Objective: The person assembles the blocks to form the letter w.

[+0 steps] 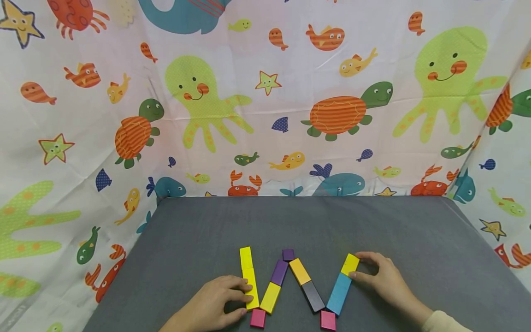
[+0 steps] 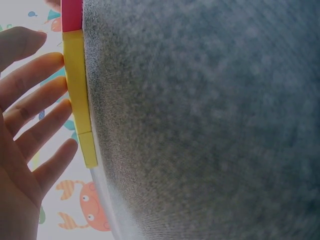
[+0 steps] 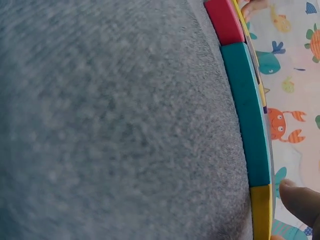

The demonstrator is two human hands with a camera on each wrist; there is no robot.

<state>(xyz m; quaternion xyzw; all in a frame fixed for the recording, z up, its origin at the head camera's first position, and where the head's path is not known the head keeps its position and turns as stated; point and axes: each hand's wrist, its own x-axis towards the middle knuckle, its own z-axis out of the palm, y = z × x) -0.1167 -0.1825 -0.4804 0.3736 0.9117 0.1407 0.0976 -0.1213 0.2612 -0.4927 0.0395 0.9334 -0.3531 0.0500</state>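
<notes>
Several coloured blocks lie on the grey table in a zigzag like a W. My left hand (image 1: 213, 302) rests at the left stroke, its fingertips against a long yellow block (image 2: 76, 82); a short yellow block (image 1: 245, 257) continues it upward. My right hand (image 1: 386, 281) is at the far right stroke, thumb and forefinger at the edge of a small yellow block (image 1: 350, 264). Below that lies a blue block (image 1: 339, 294). Pink blocks (image 1: 257, 318) sit at the two lower corners. Purple (image 1: 279, 272), orange-yellow (image 1: 300, 271) and black (image 1: 313, 296) blocks form the middle strokes.
A small purple block (image 1: 288, 254) marks the middle peak, with another yellow block (image 1: 270, 298) in the stroke below it. The grey cloth-covered table (image 1: 207, 221) reaches back to a white curtain (image 1: 286, 55) printed with sea animals.
</notes>
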